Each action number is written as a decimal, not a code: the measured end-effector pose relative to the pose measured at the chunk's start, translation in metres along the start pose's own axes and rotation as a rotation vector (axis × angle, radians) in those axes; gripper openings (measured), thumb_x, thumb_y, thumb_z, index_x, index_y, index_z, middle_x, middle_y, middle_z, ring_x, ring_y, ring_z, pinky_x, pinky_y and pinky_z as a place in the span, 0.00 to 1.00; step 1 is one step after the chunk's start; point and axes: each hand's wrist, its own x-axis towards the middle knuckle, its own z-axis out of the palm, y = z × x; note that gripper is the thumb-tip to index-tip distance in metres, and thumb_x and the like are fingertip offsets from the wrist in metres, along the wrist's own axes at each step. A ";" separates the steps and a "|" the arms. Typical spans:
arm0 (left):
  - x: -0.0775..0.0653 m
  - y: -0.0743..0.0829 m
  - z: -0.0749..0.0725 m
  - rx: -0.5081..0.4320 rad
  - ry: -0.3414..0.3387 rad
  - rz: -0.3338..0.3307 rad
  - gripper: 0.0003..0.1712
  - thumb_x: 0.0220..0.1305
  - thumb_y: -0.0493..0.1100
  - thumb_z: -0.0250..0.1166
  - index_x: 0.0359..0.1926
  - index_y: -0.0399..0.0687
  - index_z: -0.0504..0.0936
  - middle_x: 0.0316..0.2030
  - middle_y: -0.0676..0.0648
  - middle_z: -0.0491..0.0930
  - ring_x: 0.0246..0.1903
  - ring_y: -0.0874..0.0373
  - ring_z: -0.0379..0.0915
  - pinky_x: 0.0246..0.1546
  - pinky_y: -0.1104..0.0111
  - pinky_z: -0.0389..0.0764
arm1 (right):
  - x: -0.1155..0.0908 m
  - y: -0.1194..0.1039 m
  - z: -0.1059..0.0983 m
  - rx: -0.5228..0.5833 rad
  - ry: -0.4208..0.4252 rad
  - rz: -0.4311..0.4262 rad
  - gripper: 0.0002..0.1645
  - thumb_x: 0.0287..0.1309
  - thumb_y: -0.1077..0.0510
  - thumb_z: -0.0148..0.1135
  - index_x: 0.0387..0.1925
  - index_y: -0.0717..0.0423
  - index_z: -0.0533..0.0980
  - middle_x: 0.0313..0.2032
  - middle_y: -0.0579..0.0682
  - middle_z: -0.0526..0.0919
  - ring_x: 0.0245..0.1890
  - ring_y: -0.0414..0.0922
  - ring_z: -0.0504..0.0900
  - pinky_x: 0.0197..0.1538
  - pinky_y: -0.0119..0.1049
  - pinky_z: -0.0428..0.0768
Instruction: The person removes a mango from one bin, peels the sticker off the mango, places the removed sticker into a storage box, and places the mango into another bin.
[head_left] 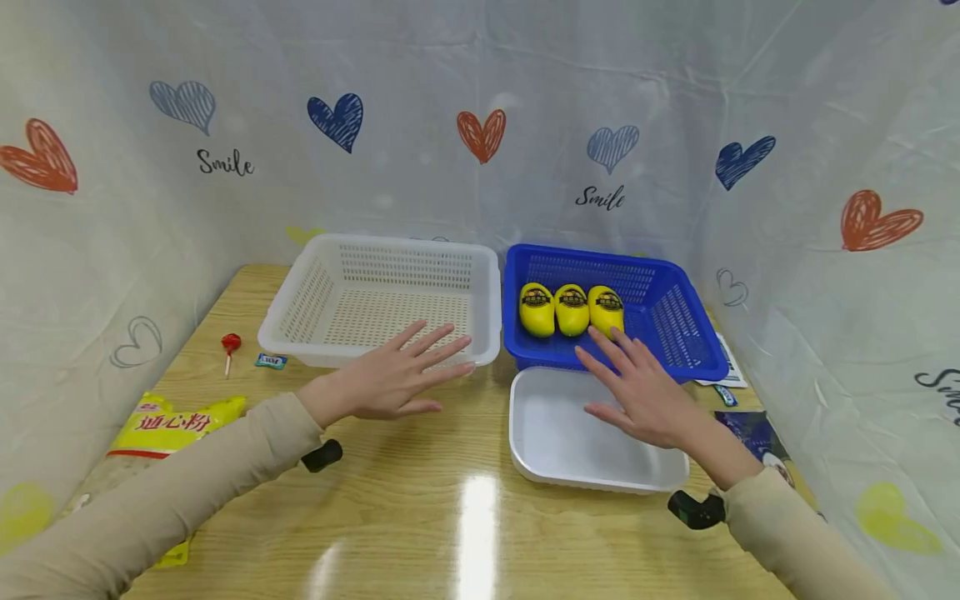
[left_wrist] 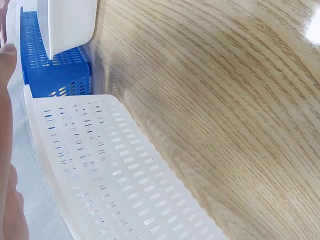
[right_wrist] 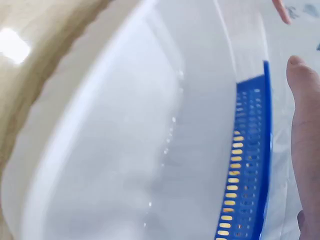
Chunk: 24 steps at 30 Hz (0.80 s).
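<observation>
My left hand (head_left: 401,375), fingers spread and straight, hovers in front of the white slotted basket (head_left: 296,346) and holds nothing. Over the white tray (head_left: 555,454) is my right hand (head_left: 641,392), also spread and holding nothing. Its fingertips reach toward the blue basket (head_left: 675,333) behind the tray. Inside that basket, three yellow rounded, egg-like things (head_left: 573,312) with dark printed labels stand side by side at the left. In the left wrist view, the white basket's slotted side (left_wrist: 130,165) fills the lower part. The tray's inside (right_wrist: 125,125) shows large in the right wrist view.
At the left lie a red lollipop (head_left: 231,342), a small blue-wrapped candy (head_left: 271,361) and a yellow food bag (head_left: 176,423), partly behind my left sleeve. Another small wrapper (head_left: 725,396) and a dark blue packet (head_left: 753,437) lie at the right. A heart-printed curtain (head_left: 420,183) surrounds the wooden table (head_left: 405,517).
</observation>
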 end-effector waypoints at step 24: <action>-0.147 -0.121 -0.007 -1.078 0.163 -1.103 0.36 0.75 0.55 0.50 0.75 0.42 0.54 0.73 0.35 0.50 0.71 0.35 0.47 0.65 0.39 0.54 | 0.065 0.098 -0.003 1.022 0.056 0.792 0.42 0.70 0.39 0.49 0.76 0.56 0.52 0.73 0.61 0.53 0.70 0.60 0.58 0.68 0.54 0.62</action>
